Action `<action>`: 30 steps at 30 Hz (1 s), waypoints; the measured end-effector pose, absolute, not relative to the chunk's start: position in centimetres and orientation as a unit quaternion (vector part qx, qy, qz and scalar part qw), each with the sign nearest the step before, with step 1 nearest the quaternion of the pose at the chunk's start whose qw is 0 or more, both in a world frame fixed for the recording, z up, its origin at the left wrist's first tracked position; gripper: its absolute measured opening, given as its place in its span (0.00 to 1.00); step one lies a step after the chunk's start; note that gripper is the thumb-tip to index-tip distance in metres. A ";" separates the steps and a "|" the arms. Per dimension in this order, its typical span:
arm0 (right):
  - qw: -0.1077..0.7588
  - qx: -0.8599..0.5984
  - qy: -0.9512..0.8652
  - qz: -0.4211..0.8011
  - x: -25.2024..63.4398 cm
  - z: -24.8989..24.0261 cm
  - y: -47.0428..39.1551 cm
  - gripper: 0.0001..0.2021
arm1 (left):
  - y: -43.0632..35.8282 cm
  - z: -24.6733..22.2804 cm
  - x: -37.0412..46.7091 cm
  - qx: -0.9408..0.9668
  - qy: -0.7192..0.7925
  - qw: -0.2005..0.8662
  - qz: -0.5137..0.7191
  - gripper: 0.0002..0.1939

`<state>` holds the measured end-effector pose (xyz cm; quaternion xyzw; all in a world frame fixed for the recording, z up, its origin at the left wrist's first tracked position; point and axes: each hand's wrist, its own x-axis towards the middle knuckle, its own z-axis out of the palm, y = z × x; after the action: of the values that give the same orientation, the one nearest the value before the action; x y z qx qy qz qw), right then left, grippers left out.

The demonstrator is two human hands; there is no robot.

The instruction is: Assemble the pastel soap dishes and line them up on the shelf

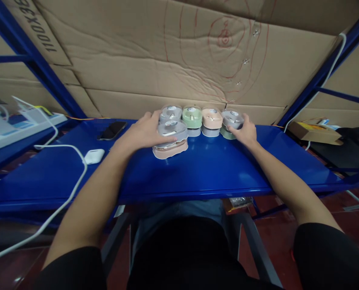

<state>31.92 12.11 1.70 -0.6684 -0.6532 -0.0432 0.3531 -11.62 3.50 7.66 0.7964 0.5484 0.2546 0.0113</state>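
Observation:
Small plastic boxes with clear lids stand stacked in twos in a row against the cardboard. My left hand is closed on a front grey box, its thumb along the near side; a pink box lies under it. Behind, another grey box touches or nearly touches my left fingers. In the middle are a green-topped box and a peach-topped box, each above a grey one. At the right end my right hand wraps round a grey box, which sits on a green box.
On the blue table lie a dark phone and a white earbud case at left. A white cable crosses the left side near my forearm. A cardboard wall closes the back; an opened carton stands at right.

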 end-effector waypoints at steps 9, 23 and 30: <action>0.477 -0.640 -0.600 -0.049 33.2 3.7 11.7 0.48 | 2.8 6.0 -7.7 0.803 0.358 -0.097 0.466 0.24; 0.248 -0.325 -0.854 0.322 33.4 8.8 4.8 0.45 | 1.5 -0.5 -2.3 0.827 0.304 0.338 0.332 0.64; 0.114 -0.260 -0.889 0.360 30.9 6.2 4.9 0.51 | 0.7 -0.2 -1.8 0.851 0.354 0.296 0.251 0.66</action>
<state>30.89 4.92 6.17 -0.2597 -0.8887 0.3603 0.1136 -1.78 0.74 -0.17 0.8508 0.3544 0.2510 0.2959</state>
